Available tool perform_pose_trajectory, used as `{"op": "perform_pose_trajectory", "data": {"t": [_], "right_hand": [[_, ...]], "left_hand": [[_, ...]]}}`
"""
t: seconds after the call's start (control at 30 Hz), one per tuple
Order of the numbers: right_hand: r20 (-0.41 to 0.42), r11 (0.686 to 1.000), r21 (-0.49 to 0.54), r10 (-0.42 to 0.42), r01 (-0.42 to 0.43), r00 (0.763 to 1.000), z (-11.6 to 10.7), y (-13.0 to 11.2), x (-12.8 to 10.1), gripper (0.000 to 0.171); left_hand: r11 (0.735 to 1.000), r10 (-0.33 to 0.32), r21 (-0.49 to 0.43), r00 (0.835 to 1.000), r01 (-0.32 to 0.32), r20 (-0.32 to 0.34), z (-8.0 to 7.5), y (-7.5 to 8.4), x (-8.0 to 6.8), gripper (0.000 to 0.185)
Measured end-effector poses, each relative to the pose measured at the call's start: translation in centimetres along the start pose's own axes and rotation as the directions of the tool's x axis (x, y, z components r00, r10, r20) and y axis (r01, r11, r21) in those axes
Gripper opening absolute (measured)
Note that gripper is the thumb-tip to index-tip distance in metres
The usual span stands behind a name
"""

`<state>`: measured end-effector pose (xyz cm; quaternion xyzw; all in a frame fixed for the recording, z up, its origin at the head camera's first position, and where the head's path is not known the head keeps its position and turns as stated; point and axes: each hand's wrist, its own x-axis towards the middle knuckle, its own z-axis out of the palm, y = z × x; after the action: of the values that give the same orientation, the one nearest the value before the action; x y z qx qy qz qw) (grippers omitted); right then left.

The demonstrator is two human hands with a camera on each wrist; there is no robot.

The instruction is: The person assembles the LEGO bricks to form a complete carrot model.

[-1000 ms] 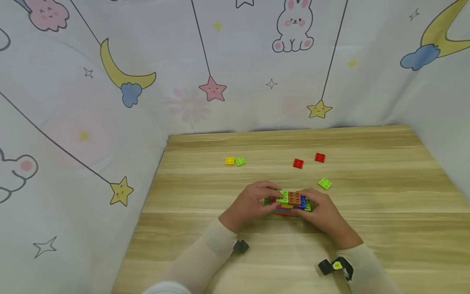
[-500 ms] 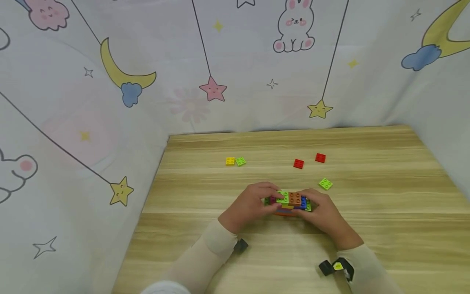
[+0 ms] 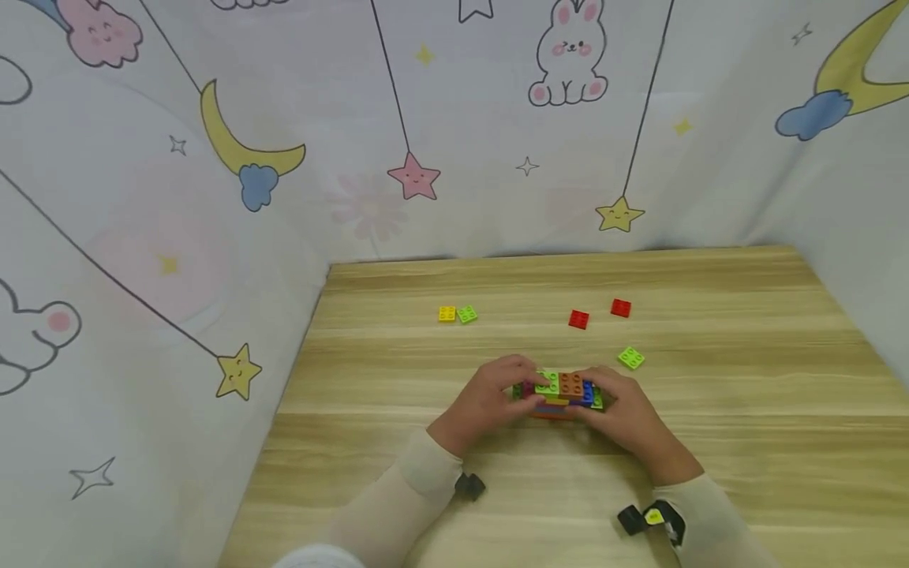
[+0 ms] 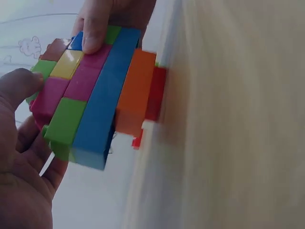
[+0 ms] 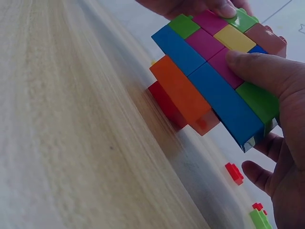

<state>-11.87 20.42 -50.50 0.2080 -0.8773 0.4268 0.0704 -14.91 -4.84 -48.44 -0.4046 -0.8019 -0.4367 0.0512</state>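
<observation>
Plastic brick stack (image 3: 556, 401): is standing on the wooden table (image 3: 398, 371), between both hands
Left hand (image 3: 490, 401): thumb and fingers are clamping the stack's left end
Right hand (image 3: 630, 409): thumb and fingers are clamping its right end
Loose lime plate (image 3: 630, 358): is lying just beyond the right hand
Red plates (image 3: 578, 319): are lying farther back

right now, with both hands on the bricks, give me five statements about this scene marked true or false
1. The left hand and the right hand both hold the brick structure. True.
2. Its lowest visible brick is yellow. False: that is a red brick, below an orange brick.
3. A loose yellow piece lies beside a green piece. True.
4. Only one loose red piece shows. False: there are two, a left one and a right one.
5. A brown brick is on top. True.
</observation>
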Motion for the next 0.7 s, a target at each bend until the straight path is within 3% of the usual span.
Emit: {"op": "perform_pose_trajectory", "data": {"t": [0.13,0.23,0.4,0.53,0.63,0.7], "right_hand": [[0.005,1.000,-0.003,-0.007,0.007,1.000,0.0,0.0,-0.1,0.047],[0.011,0.999,0.000,-0.032,0.032,0.999,-0.1,0.2,0.0,0.050],[-0.029,0.994,0.095,-0.044,0.046,0.999,-1.4,1.3,0.0,0.040],[-0.175,0.992,0.110,0.080,-0.061,0.981,-3.1,2.6,-0.1,0.031],[-0.256,0.983,-0.016,0.170,-0.180,0.952,-4.2,4.2,0.1,0.033],[-0.250,0.961,-0.110,0.221,-0.254,0.943,-4.7,5.5,0.2,0.043]], "left_hand": [[0.991,-0.076,-0.114,0.997,0.072,-0.033,0.5,-0.5,-0.4,0.044],[0.981,-0.138,-0.142,0.990,0.133,-0.027,0.7,-0.8,-0.7,0.051],[0.953,-0.244,-0.189,0.970,0.238,-0.006,0.6,-1.2,-1.2,0.043],[0.928,-0.300,-0.238,0.954,0.289,-0.015,0.6,-1.3,-1.6,0.038],[0.924,-0.313,-0.244,0.949,0.295,-0.036,0.6,-1.3,-2.0,0.038],[0.923,-0.324,-0.235,0.945,0.303,-0.053,0.6,-1.4,-2.2,0.039]]}}
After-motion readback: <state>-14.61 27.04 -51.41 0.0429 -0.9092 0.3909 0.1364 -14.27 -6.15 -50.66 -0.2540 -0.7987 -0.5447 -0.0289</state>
